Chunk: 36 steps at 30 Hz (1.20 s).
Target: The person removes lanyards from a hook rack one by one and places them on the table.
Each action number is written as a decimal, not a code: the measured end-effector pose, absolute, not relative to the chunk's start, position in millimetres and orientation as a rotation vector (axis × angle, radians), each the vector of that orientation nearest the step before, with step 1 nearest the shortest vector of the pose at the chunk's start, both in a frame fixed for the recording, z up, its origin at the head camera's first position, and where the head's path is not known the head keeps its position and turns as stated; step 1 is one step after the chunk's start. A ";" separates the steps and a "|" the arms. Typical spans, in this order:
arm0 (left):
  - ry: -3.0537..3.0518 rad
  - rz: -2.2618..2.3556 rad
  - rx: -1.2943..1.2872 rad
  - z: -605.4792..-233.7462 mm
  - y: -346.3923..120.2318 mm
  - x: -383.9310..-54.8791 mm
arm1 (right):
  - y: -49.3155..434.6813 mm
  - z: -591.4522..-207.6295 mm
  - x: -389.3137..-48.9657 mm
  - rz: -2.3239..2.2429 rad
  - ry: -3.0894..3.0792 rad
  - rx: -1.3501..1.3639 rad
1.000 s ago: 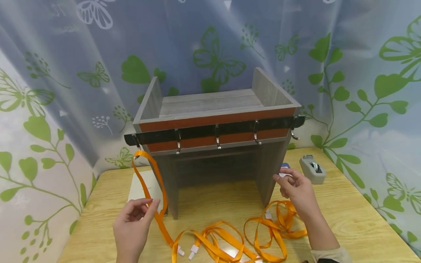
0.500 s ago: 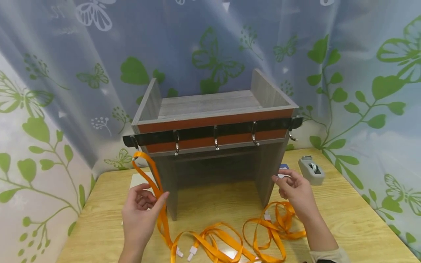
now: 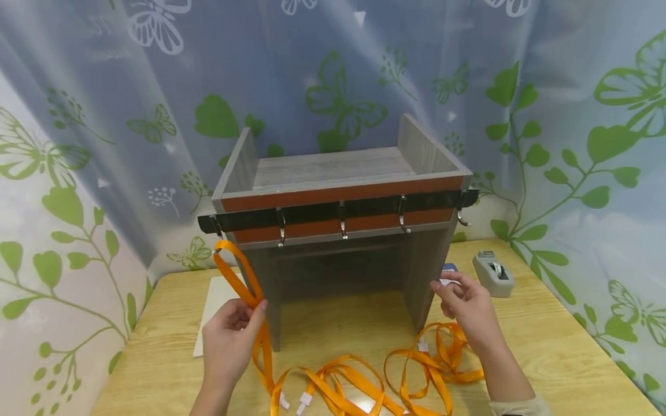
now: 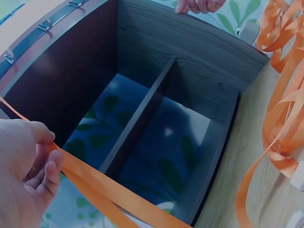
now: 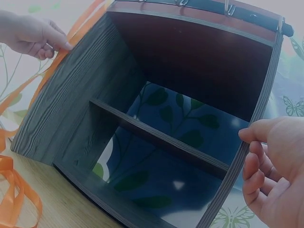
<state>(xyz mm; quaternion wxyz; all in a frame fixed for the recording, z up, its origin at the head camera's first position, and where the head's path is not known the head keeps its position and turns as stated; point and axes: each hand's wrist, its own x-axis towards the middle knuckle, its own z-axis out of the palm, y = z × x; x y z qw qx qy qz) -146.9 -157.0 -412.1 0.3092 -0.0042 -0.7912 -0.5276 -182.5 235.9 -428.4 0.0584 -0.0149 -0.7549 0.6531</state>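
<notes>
My left hand (image 3: 229, 341) pinches an orange lanyard (image 4: 118, 190) between thumb and fingers. Its upper loop hangs over the leftmost hook of the black hook rail (image 3: 312, 211), and the rest drops to the table. The rail runs along the front of a grey wooden shelf (image 3: 333, 163). At the shelf's right side panel (image 3: 429, 271), my right hand (image 3: 465, 303) holds the front edge, thumb tip against it and fingers curled at the outer side. More orange lanyards (image 3: 359, 381) with white plastic clips (image 3: 304, 398) lie tangled in front of the shelf.
A grey tape dispenser (image 3: 494, 274) stands right of the shelf. Partly hidden behind my right hand is a small blue-and-white item (image 3: 450, 267). A white flat item (image 3: 210, 306) lies to the left. Patterned curtains (image 3: 343, 69) surround the wooden table (image 3: 551, 335).
My left hand has moved right and slightly up, closing its thumb and fingers on the hanging lanyard and drawing its loop narrower. My right hand stays at the shelf's side panel.
</notes>
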 end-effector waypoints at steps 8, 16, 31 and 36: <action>-2.107 -1.389 -0.061 -392.8 -163.1 -140.5 | 235.4 -427.9 -182.9 1.993 -2.252 -0.022; -2.035 -1.334 -0.181 -359.2 -173.9 -115.7 | 234.8 -427.6 -182.5 2.008 -2.243 -0.017; -1.956 -1.213 -0.190 -338.8 -202.4 -77.9 | 234.7 -429.4 -181.8 1.987 -2.282 -0.040; -1.909 -1.235 -0.237 -353.7 -212.9 -75.6 | 236.0 -429.3 -183.8 1.980 -2.262 -0.021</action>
